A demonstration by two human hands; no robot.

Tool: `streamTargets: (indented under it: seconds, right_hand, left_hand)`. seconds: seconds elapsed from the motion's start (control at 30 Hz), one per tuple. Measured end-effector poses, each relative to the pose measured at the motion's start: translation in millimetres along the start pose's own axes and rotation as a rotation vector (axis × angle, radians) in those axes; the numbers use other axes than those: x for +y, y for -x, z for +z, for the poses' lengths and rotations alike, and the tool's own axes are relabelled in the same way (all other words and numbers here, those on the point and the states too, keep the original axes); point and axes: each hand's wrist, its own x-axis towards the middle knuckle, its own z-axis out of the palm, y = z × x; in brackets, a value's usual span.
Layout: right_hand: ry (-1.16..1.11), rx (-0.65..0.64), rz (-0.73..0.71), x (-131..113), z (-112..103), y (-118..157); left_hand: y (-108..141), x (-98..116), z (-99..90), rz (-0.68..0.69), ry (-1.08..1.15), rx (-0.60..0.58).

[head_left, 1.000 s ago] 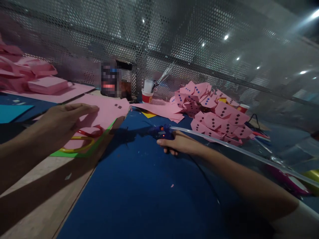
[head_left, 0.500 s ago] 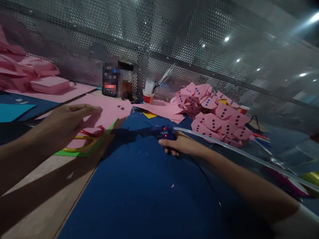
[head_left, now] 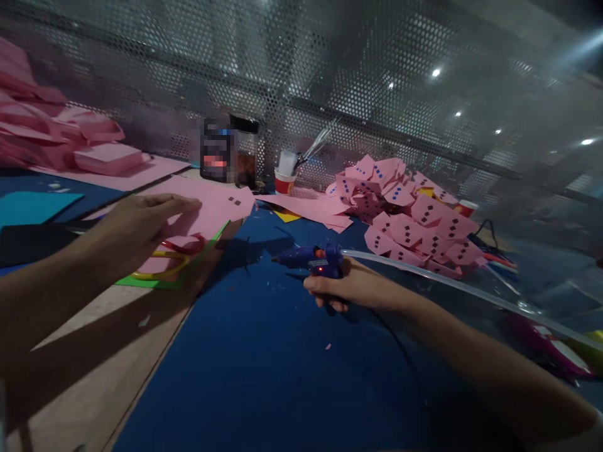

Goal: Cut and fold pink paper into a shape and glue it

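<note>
My right hand [head_left: 336, 289] is wrapped round the grip of a blue hot glue gun [head_left: 313, 258], its dark nozzle pointing left above the blue board. A small red light glows on its side, and a long clear glue stick [head_left: 424, 273] runs out of its back. My left hand [head_left: 134, 229] hovers over pink paper [head_left: 217, 198] marked with two dark squares near its right end. Its fingers are pressed together; whether they pinch anything is hidden. Just below that hand lie scissors with yellow and red handles [head_left: 164, 267], on pink and green paper.
Pink folded paper pieces with dark squares [head_left: 419, 232] are heaped at right. A red paper cup [head_left: 284, 182], a phone [head_left: 217, 150] and a jar [head_left: 245, 150] stand by the perforated metal screen. More pink paper [head_left: 42, 119] piles up at far left.
The glue gun has come slightly right and down, and its nozzle shows more clearly. The whole view has shifted a little; my left hand keeps its place over the pink paper.
</note>
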Motion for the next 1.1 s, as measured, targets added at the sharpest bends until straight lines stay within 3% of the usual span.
streamTargets:
  seconds: [0.2, 0.5, 0.73, 1.1]
  right_hand:
    - [0.097, -0.112, 0.017, -19, 16, -1]
    - [0.172, -0.153, -0.012, -21, 35, -22]
    - [0.177, -0.164, 0.001, -24, 36, -27]
    - [0.180, -0.166, 0.015, -24, 35, -25]
  left_hand:
    - [-5, -8, -0.8, -0.047, 0.173, -0.024]
    - [-11, -16, -4.5, -0.070, 0.161, 0.003]
    - [-5, -7, -1.8, -0.063, 0.179, -0.012]
    - [-11, -16, -4.0, -0.065, 0.207, -0.038]
